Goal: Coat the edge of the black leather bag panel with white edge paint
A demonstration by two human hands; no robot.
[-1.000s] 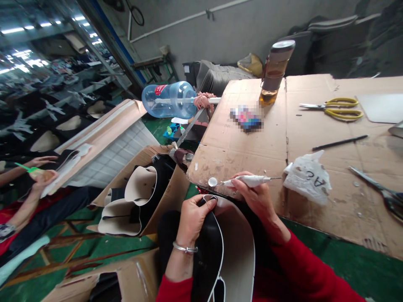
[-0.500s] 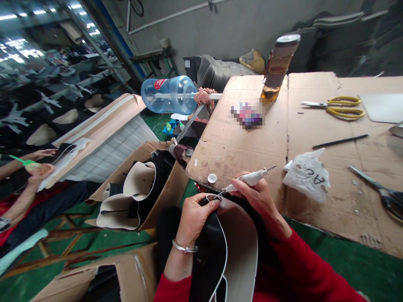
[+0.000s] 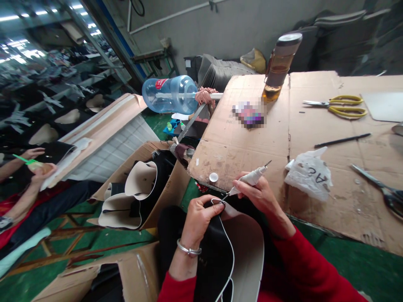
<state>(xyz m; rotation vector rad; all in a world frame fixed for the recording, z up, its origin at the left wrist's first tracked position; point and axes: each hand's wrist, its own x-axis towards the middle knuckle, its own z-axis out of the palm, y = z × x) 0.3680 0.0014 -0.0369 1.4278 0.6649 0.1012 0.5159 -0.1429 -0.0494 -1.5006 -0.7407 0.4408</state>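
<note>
My left hand [image 3: 200, 220] pinches the top edge of a black leather piece with white piping [image 3: 220, 256] that curves over my lap. My right hand [image 3: 260, 195] grips a white-handled awl [image 3: 248, 180], tilted so its metal tip touches the leather edge right at my left fingertips. A cream-lined flap of the same piece [image 3: 248, 247] bends away to the right. A small white cap [image 3: 213, 177] lies on the cardboard just above the two hands.
The cardboard-covered table [image 3: 239, 142] carries a glass jar [image 3: 278, 69], yellow scissors [image 3: 340, 105], a black pencil [image 3: 341, 140], a marked plastic bag [image 3: 310, 174] and metal shears [image 3: 382, 191]. A box of cut pieces [image 3: 138, 195] stands left. Another person's hands [image 3: 34, 165] work far left.
The awl went from lying level above the leather to pointing down, its tip now at the leather's edge. My left hand kept its pinch on the piece.
</note>
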